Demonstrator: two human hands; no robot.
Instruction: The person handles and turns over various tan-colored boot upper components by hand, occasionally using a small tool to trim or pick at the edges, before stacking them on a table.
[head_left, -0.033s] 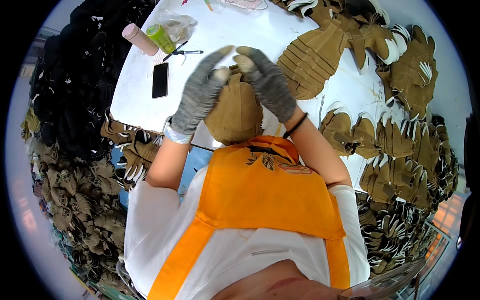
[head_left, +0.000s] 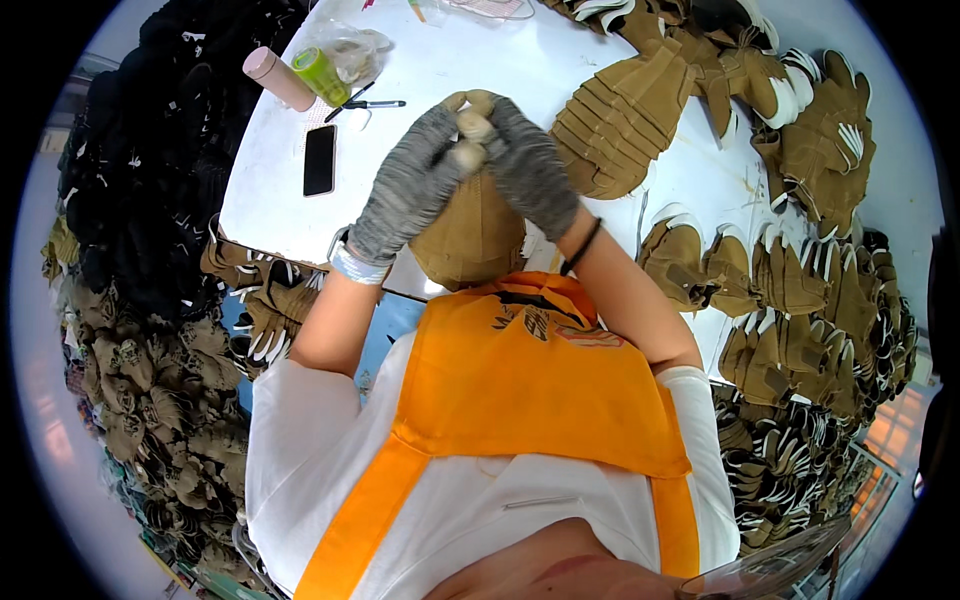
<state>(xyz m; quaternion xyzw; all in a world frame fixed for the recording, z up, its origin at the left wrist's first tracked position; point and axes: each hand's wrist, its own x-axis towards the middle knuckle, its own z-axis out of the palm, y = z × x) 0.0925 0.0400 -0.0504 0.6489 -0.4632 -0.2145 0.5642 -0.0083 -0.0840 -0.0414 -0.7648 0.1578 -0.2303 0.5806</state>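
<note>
Both my hands wear grey knit gloves and meet over the white table (head_left: 270,190). My left hand (head_left: 405,190) and my right hand (head_left: 528,165) pinch the fingertips of a tan work glove (head_left: 470,240). It hangs down between them, with its cuff toward my orange apron (head_left: 530,370). A black band sits on my right wrist.
A black phone (head_left: 319,158), a pen (head_left: 372,104), a pink cylinder (head_left: 278,78) and a green bottle (head_left: 322,75) lie at the table's left. Stacks of tan gloves (head_left: 620,120) cover the right side (head_left: 800,290). Dark gloves (head_left: 150,150) and more tan ones (head_left: 150,400) are heaped on my left.
</note>
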